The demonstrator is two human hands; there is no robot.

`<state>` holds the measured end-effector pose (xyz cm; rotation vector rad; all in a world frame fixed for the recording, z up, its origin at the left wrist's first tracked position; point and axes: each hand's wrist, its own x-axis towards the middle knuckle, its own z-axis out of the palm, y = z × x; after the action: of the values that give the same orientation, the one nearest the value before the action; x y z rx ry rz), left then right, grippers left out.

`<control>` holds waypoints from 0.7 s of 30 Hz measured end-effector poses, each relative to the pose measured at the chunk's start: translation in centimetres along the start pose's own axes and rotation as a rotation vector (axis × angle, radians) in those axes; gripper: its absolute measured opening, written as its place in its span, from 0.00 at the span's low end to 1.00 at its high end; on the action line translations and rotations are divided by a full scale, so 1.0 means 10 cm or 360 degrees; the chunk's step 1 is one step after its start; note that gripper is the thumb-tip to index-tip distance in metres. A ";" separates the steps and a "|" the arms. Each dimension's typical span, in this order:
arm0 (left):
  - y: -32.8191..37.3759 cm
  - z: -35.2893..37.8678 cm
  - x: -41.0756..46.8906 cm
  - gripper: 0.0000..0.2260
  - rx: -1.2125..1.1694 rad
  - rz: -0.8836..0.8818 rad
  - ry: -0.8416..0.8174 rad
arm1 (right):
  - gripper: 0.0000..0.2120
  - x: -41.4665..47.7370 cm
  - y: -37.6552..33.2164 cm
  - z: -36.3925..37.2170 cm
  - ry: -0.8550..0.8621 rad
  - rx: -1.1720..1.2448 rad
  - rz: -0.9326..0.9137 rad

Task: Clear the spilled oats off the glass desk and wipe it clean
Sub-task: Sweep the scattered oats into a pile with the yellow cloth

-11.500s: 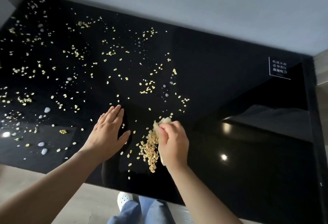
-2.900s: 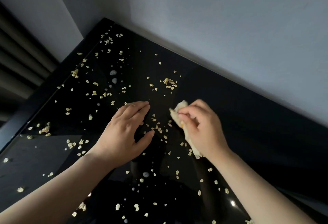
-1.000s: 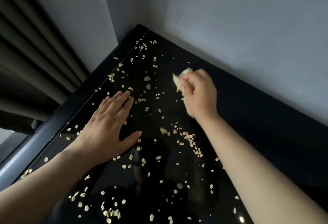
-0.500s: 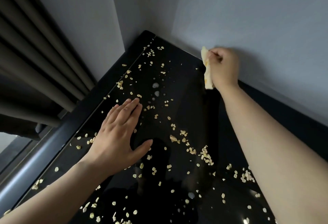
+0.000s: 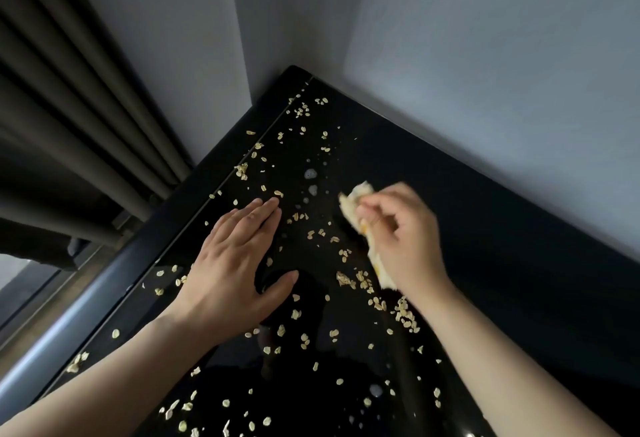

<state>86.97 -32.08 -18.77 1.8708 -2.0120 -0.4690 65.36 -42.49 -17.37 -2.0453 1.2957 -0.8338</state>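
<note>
Pale oat flakes (image 5: 363, 284) lie scattered over the black glass desk (image 5: 491, 263), thickest toward its far left corner and in a trail near my right wrist. My left hand (image 5: 235, 263) rests flat on the glass with straight fingers. To its right, my right hand (image 5: 405, 239) grips a crumpled pale yellow cloth (image 5: 353, 197) and holds it against the glass; the cloth sticks out above my fingers and below my palm. A few small water drops (image 5: 310, 174) sit near the far corner.
A grey wall (image 5: 485, 72) runs along the desk's far edge and meets another wall at the far left corner. Dark curtain folds (image 5: 76, 117) hang to the left. The desk's black frame edge (image 5: 166, 228) runs diagonally on the left, with floor below it.
My right hand has drawn the cloth from the far edge by the wall back toward me across the glass. My left hand stays flat in the same place.
</note>
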 end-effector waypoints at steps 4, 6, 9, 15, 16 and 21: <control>-0.01 -0.01 0.01 0.35 0.0010 0.0000 0.0022 | 0.05 0.70 0.20 -0.05 0.0328 -0.0201 0.0166; 0.01 -0.01 0.00 0.35 0.0009 -0.0007 0.0019 | 0.07 1.05 0.34 0.02 0.0404 -0.0273 0.0303; 0.03 -0.05 0.03 0.34 -0.0057 -0.0049 0.0023 | 0.07 1.26 0.42 0.22 0.0400 -0.0446 0.0394; -0.10 -0.31 -0.07 0.26 -0.0150 0.0007 -0.0032 | 0.05 0.61 0.00 0.53 -0.0049 -0.0218 -0.0167; -0.13 -0.34 -0.12 0.25 -0.0149 0.0033 -0.0032 | 0.06 0.45 -0.07 0.52 -0.0118 -0.0173 -0.0207; -0.27 -0.49 -0.23 0.23 -0.0154 0.0005 0.0159 | 0.03 0.10 -0.22 0.41 -0.0292 0.0149 -0.0100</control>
<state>91.77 -29.97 -15.74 1.7964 -1.8936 -0.4545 70.01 -42.08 -18.14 -2.0444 1.0779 -0.7018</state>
